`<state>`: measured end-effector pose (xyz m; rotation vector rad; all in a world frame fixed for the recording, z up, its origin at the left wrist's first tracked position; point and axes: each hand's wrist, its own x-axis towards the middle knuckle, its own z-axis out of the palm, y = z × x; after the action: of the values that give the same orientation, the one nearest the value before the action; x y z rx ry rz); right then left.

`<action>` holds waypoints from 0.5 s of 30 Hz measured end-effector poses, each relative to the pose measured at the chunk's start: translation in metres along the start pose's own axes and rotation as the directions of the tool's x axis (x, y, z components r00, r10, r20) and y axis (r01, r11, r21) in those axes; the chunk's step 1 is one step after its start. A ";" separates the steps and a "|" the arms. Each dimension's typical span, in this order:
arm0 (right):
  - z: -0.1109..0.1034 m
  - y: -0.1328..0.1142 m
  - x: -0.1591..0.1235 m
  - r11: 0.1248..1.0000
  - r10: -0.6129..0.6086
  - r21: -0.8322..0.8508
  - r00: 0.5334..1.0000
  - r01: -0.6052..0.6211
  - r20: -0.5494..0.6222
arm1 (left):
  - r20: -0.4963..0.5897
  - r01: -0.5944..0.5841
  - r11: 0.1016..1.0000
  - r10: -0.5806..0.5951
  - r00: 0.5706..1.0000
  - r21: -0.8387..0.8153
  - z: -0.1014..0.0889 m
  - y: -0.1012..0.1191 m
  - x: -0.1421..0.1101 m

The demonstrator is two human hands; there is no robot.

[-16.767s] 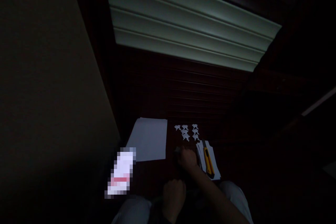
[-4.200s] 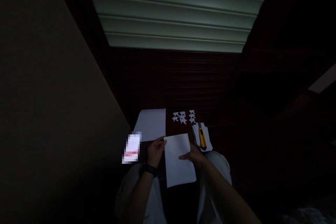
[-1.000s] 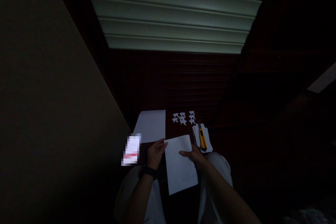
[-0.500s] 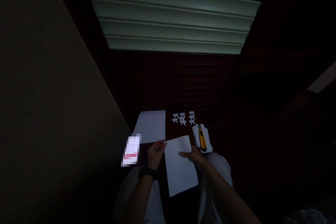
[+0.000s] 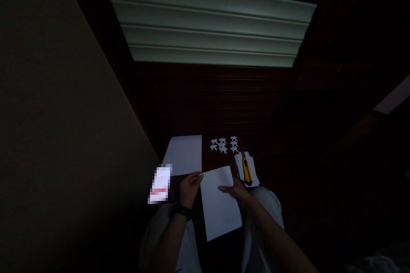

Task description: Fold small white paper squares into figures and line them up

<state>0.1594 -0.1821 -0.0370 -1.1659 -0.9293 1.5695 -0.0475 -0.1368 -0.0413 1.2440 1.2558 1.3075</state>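
Observation:
I hold a white sheet of paper (image 5: 220, 204) over my lap in a very dark room. My left hand (image 5: 189, 187) grips its upper left edge, fingers curled round it; a dark watch sits on that wrist. My right hand (image 5: 236, 191) lies on the sheet's right side, fingers pressed on the paper and thumb behind the edge. Beyond the sheet, several small folded white paper figures (image 5: 224, 145) stand in rows on the dark wooden table (image 5: 218, 158).
A second white sheet (image 5: 185, 153) lies on the table at the left. A yellow utility knife (image 5: 247, 170) rests on a small stack of paper slips (image 5: 251, 163) at the right. A bright blurred card (image 5: 159, 184) sits left of my hand. A beige wall is at left, a pale slatted panel behind.
Since a second ago almost nothing has moved; the sheet has dropped very slightly in view. Long before, both hands were near the table edge without the sheet.

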 end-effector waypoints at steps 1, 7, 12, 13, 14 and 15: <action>0.000 0.000 0.000 1.000 -0.004 0.000 1.000 0.004 0.002 | 0.001 -0.001 1.000 0.001 1.000 0.002 0.000 0.000 0.000; 0.000 -0.001 -0.001 1.000 -0.019 0.000 1.000 0.019 0.009 | 0.008 -0.011 1.000 0.011 1.000 0.006 0.000 -0.001 0.000; -0.001 0.001 -0.001 1.000 -0.015 -0.006 1.000 0.015 0.005 | 0.014 -0.008 1.000 0.008 1.000 0.008 -0.001 -0.001 0.000; 0.000 0.000 -0.001 1.000 -0.015 -0.006 1.000 0.015 0.006 | 0.014 -0.005 1.000 0.005 1.000 0.007 -0.001 -0.001 0.000; 0.000 0.000 -0.001 1.000 -0.015 -0.007 1.000 0.015 0.008 | 0.014 -0.002 1.000 0.002 1.000 0.007 -0.001 -0.001 0.000; 0.000 0.000 -0.001 1.000 -0.016 -0.007 1.000 0.016 0.010 | 0.014 0.000 1.000 0.000 1.000 0.007 -0.001 0.000 0.000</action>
<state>0.1597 -0.1833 -0.0367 -1.1544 -0.9494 1.5612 -0.0487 -0.1365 -0.0417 1.2562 1.2511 1.2935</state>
